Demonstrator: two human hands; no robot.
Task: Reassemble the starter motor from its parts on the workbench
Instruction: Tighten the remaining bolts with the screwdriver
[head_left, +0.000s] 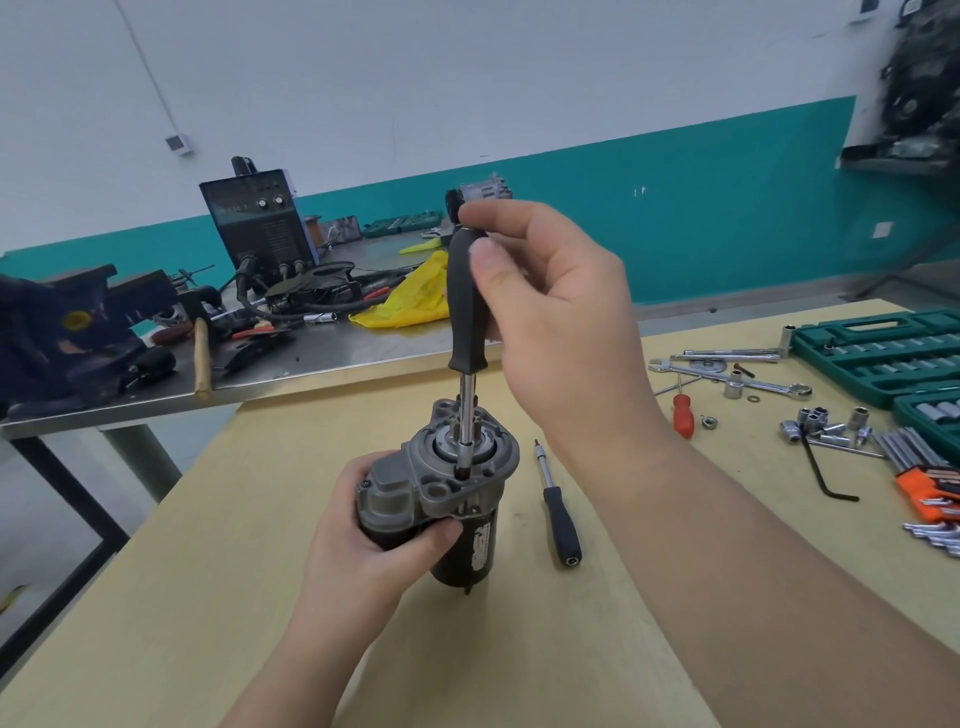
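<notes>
The starter motor (457, 483) stands upright on the wooden bench, grey nose housing on top and black body below. My left hand (374, 525) grips its left side around the solenoid and body. My right hand (550, 312) holds the top of a black-handled driver (466, 306) with thumb and fingers. The driver stands vertical, its steel shaft reaching down to a screw hole in the front of the housing flange.
A second black-handled driver (558, 512) lies right of the motor. Further right are a red screwdriver (683, 413), wrenches (727, 376), loose sockets (826, 423), hex keys (919, 457) and green socket cases (883, 353). A steel table with a vise (67, 327) and welder (260, 228) stands behind.
</notes>
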